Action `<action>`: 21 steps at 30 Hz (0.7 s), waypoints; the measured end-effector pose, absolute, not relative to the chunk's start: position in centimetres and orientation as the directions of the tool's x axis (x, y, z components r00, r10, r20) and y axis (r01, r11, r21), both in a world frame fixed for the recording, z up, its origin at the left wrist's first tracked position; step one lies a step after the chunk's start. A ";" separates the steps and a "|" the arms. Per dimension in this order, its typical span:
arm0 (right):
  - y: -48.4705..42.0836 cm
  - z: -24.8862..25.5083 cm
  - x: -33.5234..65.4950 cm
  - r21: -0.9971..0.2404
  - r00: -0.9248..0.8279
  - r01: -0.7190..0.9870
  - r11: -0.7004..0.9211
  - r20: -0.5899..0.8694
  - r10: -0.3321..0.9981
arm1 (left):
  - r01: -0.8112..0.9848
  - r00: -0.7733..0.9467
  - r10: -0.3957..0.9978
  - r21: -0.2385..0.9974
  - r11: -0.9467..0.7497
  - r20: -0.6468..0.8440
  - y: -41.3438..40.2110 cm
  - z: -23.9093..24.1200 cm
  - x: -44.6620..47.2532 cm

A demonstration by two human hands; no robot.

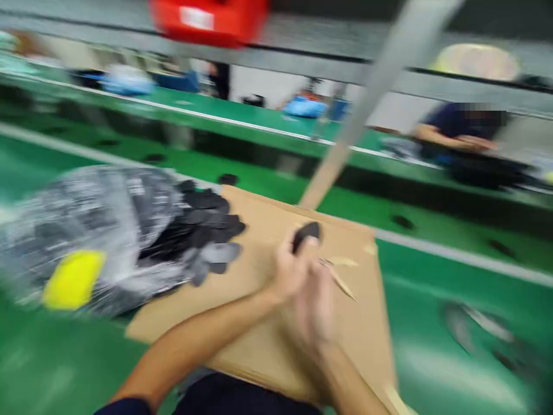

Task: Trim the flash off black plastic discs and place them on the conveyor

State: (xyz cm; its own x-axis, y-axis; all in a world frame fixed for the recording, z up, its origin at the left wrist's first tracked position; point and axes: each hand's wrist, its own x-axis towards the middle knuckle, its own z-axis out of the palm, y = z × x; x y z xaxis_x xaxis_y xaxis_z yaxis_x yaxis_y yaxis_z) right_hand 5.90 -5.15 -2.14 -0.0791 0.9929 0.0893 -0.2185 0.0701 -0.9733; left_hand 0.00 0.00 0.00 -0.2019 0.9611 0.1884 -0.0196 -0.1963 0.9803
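My left hand (290, 268) is closed on a small dark oval piece (307, 235) with a pointed end, held up above a cardboard sheet (254, 340). Pressed close beside it is my right hand (317, 300), blurred, its fingers apparently curled. A thin, pointed, yellowish sliver (344, 286) shows beside the right hand's fingers; I cannot tell whether the hand holds it or it is part of the cardboard. Left of the hands, many similar dark flat pieces (203, 219) spill from a clear plastic bag (99, 213) onto the cardboard.
A yellow patch (74, 279) lies on the bag. The cardboard rests on a green surface (436, 276). A slanted post (345, 138) rises behind it, and a red bin (209, 20) hangs above. Across a farther green bench sits another person (460, 129). Blurred dark items (484, 334) lie at right.
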 end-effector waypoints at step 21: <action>3.6 -2.0 28.0 -0.460 0.054 0.883 0.095 0.301 0.952 | 0.001 -0.223 0.973 0.998 -0.062 0.061 4.1 -7.6 -3.7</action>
State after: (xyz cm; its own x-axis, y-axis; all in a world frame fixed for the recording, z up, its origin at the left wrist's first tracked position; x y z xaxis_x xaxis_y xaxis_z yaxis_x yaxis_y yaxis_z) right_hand 28.05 3.57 -1.99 0.0542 0.9522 0.3007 0.8827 0.0951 -0.4603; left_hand -3.69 4.10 -7.61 -0.2225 0.9730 0.0607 0.0011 -0.0620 0.9981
